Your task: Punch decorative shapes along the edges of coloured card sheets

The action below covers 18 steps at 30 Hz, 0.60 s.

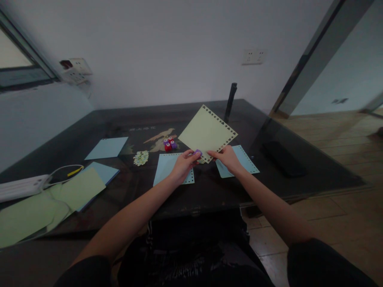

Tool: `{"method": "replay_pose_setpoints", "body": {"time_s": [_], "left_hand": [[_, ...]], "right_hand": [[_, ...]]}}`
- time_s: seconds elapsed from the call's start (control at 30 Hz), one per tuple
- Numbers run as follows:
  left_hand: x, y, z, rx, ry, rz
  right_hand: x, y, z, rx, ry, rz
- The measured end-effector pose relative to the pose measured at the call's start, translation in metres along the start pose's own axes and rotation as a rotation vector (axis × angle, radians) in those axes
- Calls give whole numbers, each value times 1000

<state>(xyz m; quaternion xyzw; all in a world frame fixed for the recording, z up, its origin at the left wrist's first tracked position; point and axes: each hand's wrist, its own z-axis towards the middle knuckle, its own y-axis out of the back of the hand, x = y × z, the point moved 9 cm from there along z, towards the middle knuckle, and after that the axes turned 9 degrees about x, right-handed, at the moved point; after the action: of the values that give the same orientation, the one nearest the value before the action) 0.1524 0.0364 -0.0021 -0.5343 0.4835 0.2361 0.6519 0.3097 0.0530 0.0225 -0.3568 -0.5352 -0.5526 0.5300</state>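
Observation:
My left hand (183,165) is closed around a small purple craft punch (197,152) at the near edge of a pale yellow sheet (206,131). A row of small dark punched shapes runs along the sheet's right and near edges. My right hand (227,159) pinches the sheet near its lower right side, holding it tilted above the table. Beneath my left hand lies a light blue sheet (167,167) with punched edges. Another punched blue sheet (239,159) is under my right hand. Several red and purple punches (170,144) stand just beyond, beside a pile of paper cutouts (141,158).
The dark table (134,199) carries yellow sheets (80,189) over blue ones at the left, near a white power strip (24,187) with a cable. A single blue sheet (107,148) lies farther back. At right are a black flat object (283,158) and a black upright stick (230,101).

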Motion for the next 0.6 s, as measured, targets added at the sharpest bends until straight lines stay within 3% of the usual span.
{"method": "replay_pose_setpoints", "body": {"time_s": [0.6], "left_hand": [[-2, -2, -2, 12, 9, 55]], "right_hand": [[5, -1, -3, 16, -27, -107]]}}
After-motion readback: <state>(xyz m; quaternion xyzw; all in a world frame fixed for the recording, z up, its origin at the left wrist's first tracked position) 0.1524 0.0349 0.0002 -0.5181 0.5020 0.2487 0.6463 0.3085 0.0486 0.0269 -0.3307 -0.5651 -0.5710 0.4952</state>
